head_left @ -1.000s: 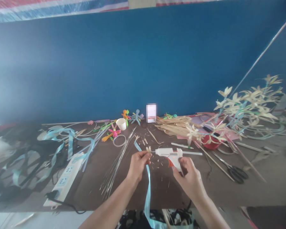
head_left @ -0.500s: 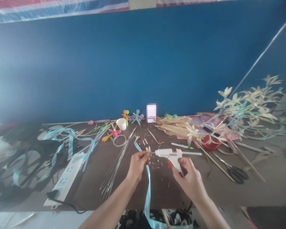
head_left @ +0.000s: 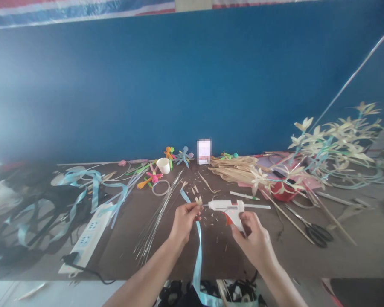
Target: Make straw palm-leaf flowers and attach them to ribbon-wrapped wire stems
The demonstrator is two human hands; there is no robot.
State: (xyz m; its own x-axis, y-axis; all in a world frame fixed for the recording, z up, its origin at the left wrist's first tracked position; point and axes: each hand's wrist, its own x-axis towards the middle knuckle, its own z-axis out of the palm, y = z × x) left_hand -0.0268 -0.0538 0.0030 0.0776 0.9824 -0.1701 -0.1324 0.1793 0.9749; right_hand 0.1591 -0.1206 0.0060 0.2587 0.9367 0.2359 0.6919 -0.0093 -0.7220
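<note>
Near the middle of the table, my left hand (head_left: 186,219) pinches a small pale petal piece (head_left: 198,200) between thumb and fingertips. My right hand (head_left: 252,232) is wrapped round the handle of a white glue gun (head_left: 225,206) with an orange trigger. The nozzle points left and meets or nearly meets the petal piece; contact is too small to tell. A clear glue stick (head_left: 257,207) sticks out of the gun's back. Light blue ribbon (head_left: 198,251) hangs below my left hand over the table's front edge. Small pale scraps lie around the nozzle.
Thin wires (head_left: 160,213), a power strip (head_left: 88,238) and tangled blue ribbon (head_left: 95,192) lie left. A white cup (head_left: 163,166) stands behind. Dried husks (head_left: 233,168), black-handled scissors (head_left: 320,234) and pale artificial flowers (head_left: 336,140) are right.
</note>
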